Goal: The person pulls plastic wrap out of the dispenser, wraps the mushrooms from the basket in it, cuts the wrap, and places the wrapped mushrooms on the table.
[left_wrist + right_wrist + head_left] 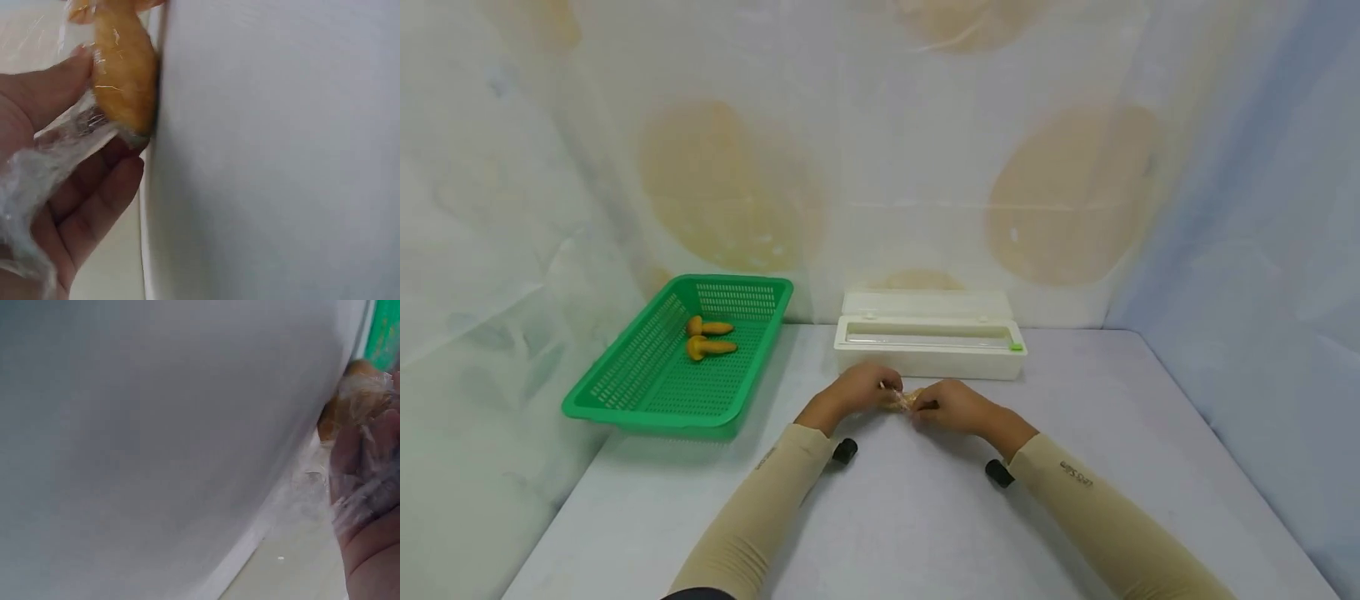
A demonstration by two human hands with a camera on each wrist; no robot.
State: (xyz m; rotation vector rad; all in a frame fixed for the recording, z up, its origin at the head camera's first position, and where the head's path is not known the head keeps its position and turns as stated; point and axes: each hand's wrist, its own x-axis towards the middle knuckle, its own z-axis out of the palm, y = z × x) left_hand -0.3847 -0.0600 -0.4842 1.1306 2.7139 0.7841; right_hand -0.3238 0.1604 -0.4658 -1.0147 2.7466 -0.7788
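Note:
In the head view, a yellow-brown mushroom (913, 398) in clear cling film lies low at the table, in front of the white box. My left hand (867, 388) holds its left end. In the left wrist view the thumb presses the wrapped mushroom (125, 69), with fingers curled beneath and loose cling film (31, 187) trailing over the palm. My right hand (955, 407) pinches the film at the right end. The right wrist view shows crinkled film (365, 503) across its fingers, beside the mushroom (350, 406). Hands and film hide part of the mushroom.
Just behind the hands stands a white cling film dispenser (928, 363), its lid (928, 304) raised and a green slider (1016, 347) at its right end. At the left, a green basket (752, 367) holds two mushrooms (711, 346). Plastic sheeting (910, 150) hangs behind the white table (910, 517).

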